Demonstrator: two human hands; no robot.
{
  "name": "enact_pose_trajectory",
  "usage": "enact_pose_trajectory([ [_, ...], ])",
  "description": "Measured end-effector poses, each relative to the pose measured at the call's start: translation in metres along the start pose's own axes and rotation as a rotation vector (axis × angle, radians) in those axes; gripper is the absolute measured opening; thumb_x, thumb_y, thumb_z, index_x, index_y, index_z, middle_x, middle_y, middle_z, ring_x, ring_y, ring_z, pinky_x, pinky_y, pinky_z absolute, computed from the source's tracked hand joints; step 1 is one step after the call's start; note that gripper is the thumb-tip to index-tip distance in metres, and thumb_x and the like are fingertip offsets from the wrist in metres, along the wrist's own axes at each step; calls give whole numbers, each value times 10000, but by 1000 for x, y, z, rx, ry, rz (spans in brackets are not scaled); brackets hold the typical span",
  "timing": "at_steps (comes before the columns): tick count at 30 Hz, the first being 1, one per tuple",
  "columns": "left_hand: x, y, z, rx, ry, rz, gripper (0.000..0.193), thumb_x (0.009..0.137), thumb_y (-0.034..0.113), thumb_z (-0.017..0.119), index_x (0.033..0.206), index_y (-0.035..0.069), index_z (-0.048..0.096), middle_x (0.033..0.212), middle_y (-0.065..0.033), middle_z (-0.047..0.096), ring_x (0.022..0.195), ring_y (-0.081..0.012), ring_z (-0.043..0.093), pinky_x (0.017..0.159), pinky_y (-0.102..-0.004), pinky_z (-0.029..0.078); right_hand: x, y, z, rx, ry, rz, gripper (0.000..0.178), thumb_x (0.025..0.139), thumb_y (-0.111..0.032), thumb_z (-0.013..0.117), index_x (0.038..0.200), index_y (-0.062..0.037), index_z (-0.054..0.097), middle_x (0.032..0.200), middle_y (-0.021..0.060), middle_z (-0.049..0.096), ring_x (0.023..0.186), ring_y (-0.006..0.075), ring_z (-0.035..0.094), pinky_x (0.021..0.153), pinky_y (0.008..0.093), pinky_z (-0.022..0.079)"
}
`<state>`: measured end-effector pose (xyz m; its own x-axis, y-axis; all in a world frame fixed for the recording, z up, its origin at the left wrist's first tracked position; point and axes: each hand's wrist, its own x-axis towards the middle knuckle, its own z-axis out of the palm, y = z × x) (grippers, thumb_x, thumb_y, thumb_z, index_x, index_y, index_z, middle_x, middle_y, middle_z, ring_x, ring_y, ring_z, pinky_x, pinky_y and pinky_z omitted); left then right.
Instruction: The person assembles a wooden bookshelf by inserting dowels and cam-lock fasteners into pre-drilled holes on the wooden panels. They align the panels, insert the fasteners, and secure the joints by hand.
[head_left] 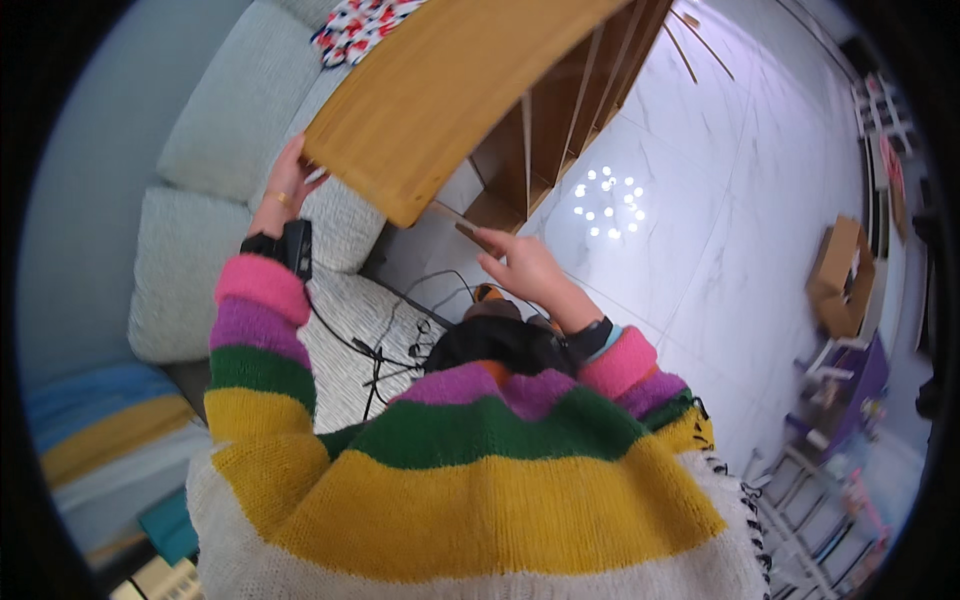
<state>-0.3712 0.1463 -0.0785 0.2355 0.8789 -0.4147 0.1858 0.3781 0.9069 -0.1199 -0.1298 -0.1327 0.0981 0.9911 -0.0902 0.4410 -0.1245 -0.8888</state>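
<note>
A brown wooden shelf unit (440, 95) stands in front of me, its smooth panel facing up and open compartments on its right side. My left hand (287, 180) grips the panel's near-left corner, with the fingertips partly hidden at the edge. Just below the near-right corner, my right hand (530, 268) has its index finger stretched out and the thumb apart. That fingertip is close to a thin wooden strip (455, 214) by the shelf unit's near end; whether they touch I cannot tell.
A light grey sofa (215, 110) runs along the left, with a patterned cloth (360, 30) on it. Black cables (375, 355) lie near my lap. Loose wooden strips (682, 52) are on the marble-look floor (690, 220). An open cardboard box (840, 280) and a purple container (845, 390) stand right.
</note>
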Motion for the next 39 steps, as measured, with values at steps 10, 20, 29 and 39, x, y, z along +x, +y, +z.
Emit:
enact_pose_trajectory([
  [10,24,10,-39,-45,115,-125,422,879,446,494,1176,147,503,1188,-48,515,1077,-220,487,866,-435,418,-102,88,-23,266,271,365,347,789,-272,568,1067,-71,624,813,169,654,778,338,625,713,387,494],
  [20,26,21,-52,-89,144,-128,453,930,413,416,1221,72,480,1256,-102,523,1148,-280,493,977,-448,381,-155,121,-12,449,394,567,295,797,-261,576,995,-53,643,809,144,654,756,318,627,681,364,489],
  [29,17,23,-47,-77,114,-104,449,931,401,418,1221,64,483,1252,-85,526,1144,-269,498,980,-421,386,-155,129,1,447,396,571,292,777,-248,590,986,-52,645,791,147,653,767,323,625,724,381,498],
  [39,19,15,-66,-53,-14,-36,434,948,384,388,1211,57,497,1206,-84,559,1079,-259,536,935,-406,417,-41,81,52,116,145,239,357,788,-291,568,1040,-38,586,891,159,629,821,343,613,703,442,500],
])
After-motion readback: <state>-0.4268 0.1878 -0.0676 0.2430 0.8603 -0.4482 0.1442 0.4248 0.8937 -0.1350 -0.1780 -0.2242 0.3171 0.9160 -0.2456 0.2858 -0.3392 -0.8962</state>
